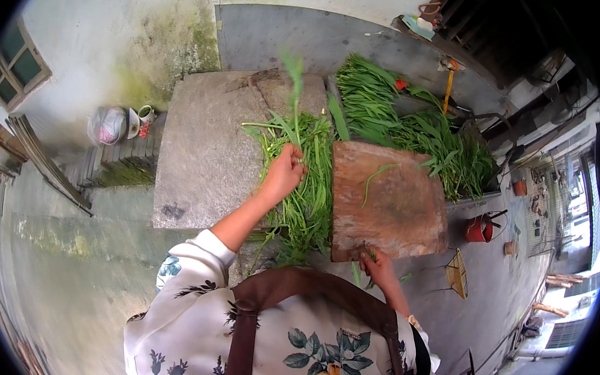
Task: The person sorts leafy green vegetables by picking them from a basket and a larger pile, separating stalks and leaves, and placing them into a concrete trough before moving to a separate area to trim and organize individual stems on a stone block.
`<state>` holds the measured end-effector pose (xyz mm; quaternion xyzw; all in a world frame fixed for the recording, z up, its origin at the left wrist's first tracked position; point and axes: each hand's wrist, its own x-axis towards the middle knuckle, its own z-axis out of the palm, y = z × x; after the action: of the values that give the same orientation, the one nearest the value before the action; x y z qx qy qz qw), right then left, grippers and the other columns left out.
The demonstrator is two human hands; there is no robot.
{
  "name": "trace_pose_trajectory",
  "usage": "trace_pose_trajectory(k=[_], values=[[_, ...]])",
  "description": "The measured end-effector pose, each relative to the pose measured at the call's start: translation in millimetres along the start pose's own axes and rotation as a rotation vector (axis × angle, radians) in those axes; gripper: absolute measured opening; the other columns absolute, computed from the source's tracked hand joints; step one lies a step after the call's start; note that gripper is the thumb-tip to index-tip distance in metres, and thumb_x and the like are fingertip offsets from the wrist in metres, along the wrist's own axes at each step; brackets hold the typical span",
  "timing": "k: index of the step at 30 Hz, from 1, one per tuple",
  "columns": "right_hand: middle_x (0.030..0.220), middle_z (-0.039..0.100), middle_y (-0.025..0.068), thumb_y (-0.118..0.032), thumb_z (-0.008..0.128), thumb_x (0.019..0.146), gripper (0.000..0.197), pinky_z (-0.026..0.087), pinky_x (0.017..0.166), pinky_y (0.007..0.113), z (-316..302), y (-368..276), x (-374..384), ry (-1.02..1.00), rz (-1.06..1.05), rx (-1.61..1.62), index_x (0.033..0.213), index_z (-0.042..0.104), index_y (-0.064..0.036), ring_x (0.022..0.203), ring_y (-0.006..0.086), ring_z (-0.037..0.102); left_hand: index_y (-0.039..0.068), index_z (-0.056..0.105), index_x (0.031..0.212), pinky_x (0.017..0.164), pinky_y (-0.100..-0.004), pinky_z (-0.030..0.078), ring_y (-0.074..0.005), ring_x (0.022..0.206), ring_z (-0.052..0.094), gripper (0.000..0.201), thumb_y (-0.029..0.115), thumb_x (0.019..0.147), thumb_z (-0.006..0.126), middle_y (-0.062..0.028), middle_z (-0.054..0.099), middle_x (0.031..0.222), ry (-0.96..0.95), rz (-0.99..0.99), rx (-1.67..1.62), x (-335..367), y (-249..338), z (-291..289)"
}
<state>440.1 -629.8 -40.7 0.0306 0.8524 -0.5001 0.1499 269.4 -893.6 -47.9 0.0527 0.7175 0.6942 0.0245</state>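
My left hand (285,169) is closed round the lower part of a leafy green stem (296,95), which stands up from the fist, its tip blurred. Beneath that hand a loose heap of green stems (314,200) lies along the right part of the stone slab (205,145) and hangs over its near edge. Close to the near edge of a worn wooden board (390,202), my right hand (380,266) has its fingers closed on a small bit of green leaves. One thin green stalk (376,176) rests on the board.
Large bundles of long-leaved greens (370,104) lie behind and right of the board. A yellow-handled tool (450,87) stands by them. To the right are a red bucket (479,229) and a yellow frame (456,274) on the floor. A cup (146,114) and plastic bag (109,125) sit far left.
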Motion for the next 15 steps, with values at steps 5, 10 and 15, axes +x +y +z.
trace_pose_trajectory(k=[5, 10, 15], values=[[0.052, 0.044, 0.0, -0.016, 0.048, 0.082, 0.015, 0.035, 0.046, 0.023, -3.7, -68.0, 34.8, 0.123, -0.074, -0.071, 0.076, 0.053, -0.0039, 0.049, 0.0067, 0.04, 0.004, 0.038, 0.094, 0.046, -0.0219, 0.038, -0.0111, 0.054, 0.049, 0.018, -0.001, 0.078, 0.044, -0.0099, 0.057, 0.072, -0.198, -0.124, -0.279, -32.8, 11.9, -4.7], [0.056, 0.045, -0.0028, -0.015, 0.054, 0.08, 0.013, 0.034, 0.045, 0.022, 12.9, -103.5, 63.2, 0.192, -0.24, 0.139, 0.086, 0.056, -0.0043, 0.049, 0.0058, 0.039, 0.004, 0.045, 0.094, 0.046, -0.0214, 0.041, -0.014, 0.059, 0.054, 0.014, 0.004, 0.08, 0.047, -0.0114, 0.058, 0.079, -0.448, -0.363, -0.789, -43.5, 17.5, -6.0], [0.061, 0.048, -0.0049, -0.014, 0.058, 0.077, 0.018, 0.027, 0.04, 0.018, 29.3, -109.7, 82.3, -0.05, -0.031, 0.665, 0.092, 0.055, -0.0044, 0.044, 0.0024, 0.035, 0.004, 0.048, 0.094, 0.046, -0.0214, 0.041, -0.0155, 0.06, 0.055, 0.014, 0.007, 0.08, 0.049, -0.0095, 0.057, 0.075, -0.707, -0.546, -0.804, -54.9, 28.9, 0.6]])
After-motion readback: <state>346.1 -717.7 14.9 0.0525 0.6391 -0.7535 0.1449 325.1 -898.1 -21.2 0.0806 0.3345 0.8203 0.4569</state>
